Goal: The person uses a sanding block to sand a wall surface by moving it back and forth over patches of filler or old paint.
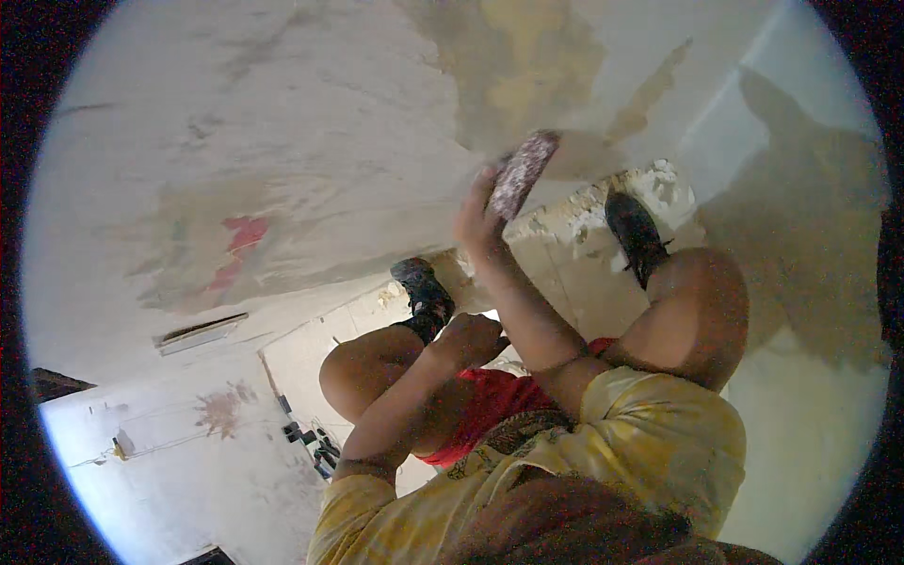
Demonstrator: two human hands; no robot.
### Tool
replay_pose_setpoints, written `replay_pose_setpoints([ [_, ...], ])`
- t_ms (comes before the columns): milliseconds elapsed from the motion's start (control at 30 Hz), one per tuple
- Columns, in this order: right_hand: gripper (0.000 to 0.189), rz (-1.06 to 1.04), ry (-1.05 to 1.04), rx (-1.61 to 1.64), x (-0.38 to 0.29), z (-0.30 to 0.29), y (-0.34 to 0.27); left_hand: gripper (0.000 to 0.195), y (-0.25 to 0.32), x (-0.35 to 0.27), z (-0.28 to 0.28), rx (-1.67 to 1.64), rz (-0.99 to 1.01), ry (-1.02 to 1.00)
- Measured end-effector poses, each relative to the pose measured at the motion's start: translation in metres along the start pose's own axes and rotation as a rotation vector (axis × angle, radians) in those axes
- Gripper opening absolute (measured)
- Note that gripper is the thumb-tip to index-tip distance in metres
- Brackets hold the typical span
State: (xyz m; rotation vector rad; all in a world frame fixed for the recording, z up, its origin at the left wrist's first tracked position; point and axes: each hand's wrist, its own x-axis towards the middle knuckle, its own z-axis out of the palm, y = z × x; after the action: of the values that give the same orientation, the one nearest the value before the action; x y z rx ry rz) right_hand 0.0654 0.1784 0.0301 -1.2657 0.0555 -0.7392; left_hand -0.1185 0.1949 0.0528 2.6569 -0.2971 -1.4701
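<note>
My right hand [482, 215] is raised against a plastered wall [339, 141], holding a flat oblong tool [524, 173] with a pale, mottled, dusty face. Motion blur hides its exact kind, perhaps a sanding block or a scraper. Just above it the wall has a damp-looking tan and yellowish patch [522, 70]. Lower down, near my left knee [364, 367], my left hand [467, 340] is curled. A small dark shape and something bright white show beside its fingers, but whether it grips either is unclear.
Crumbled plaster [586, 212] lies along the wall's foot, by my dark right shoe [632, 226] and left shoe [424, 289]. A red-marked patch [239, 251] and a slot-like recess [201, 333] are on the wall. Several dark objects [311, 441] sit on the floor at left.
</note>
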Motion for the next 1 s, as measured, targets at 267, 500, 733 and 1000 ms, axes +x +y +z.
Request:
replay_pose_setpoints([
  [267,0.054,0.247,0.007,0.135,0.008,-0.006,0.040,0.039,0.014,-0.003,-0.028,0.102,-0.018,-0.071],
  [500,0.080,-0.130,-0.222,-0.214,-0.024,-0.012,0.003,0.046,0.007,0.001,-0.008,0.002,0.024,-0.087],
  [733,0.063,0.130,-0.061,-0.021,0.046,-0.009,0.013,0.046,0.014,-0.006,-0.028,0.039,-0.054,-0.072],
  [1000,0.075,-0.120,-0.200,-0.210,-0.024,-0.011,0.002,0.043,-0.006,0.006,0.011,0.017,0.068,0.059],
])
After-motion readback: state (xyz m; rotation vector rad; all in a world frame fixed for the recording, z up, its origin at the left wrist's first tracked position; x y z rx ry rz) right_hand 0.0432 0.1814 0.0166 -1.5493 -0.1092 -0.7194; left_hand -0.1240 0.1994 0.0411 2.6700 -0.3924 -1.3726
